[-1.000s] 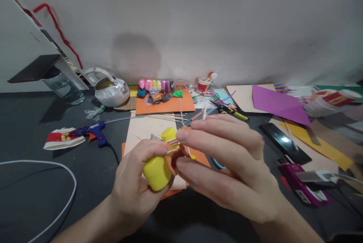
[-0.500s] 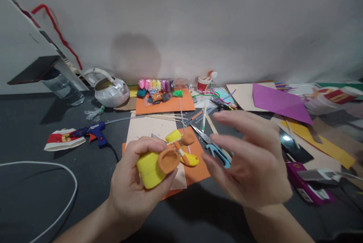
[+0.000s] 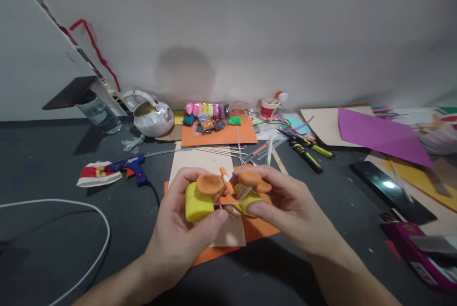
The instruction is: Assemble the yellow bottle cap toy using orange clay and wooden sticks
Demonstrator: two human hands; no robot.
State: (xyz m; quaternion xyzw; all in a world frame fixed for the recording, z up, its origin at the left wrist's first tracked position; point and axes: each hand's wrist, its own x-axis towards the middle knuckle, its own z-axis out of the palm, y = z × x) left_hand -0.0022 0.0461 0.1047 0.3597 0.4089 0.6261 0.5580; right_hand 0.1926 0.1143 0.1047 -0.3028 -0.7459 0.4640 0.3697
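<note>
Between both hands is a clay model with chunky yellow parts (image 3: 199, 203), orange-brown clay discs (image 3: 210, 184) and thin sticks. My left hand (image 3: 174, 234) is closed round the yellow block at its left end, thumb along the near side. My right hand (image 3: 289, 206) pinches the model's right end, a yellow piece (image 3: 246, 202) topped by orange-brown pieces (image 3: 250, 178). An orange-and-white banded rod (image 3: 226, 181) stands between the two ends. How the two ends join is partly hidden by fingers. Orange paper (image 3: 259, 227) and a beige sheet (image 3: 228, 234) lie underneath.
A blue glue gun (image 3: 135, 168) rests left on a red-and-white paper piece (image 3: 98, 174). Behind are a silvery kettle-shaped pot (image 3: 157, 118), clay packets (image 3: 209, 123) and a red cup (image 3: 269, 107). Pliers (image 3: 305, 153), a black phone (image 3: 391, 192) and a purple tool (image 3: 414, 253) lie right.
My right hand, open and apart before, has come left and closed on the model's right end. My left hand keeps its hold. The view has shifted, and the teal scissors are now out of sight.
</note>
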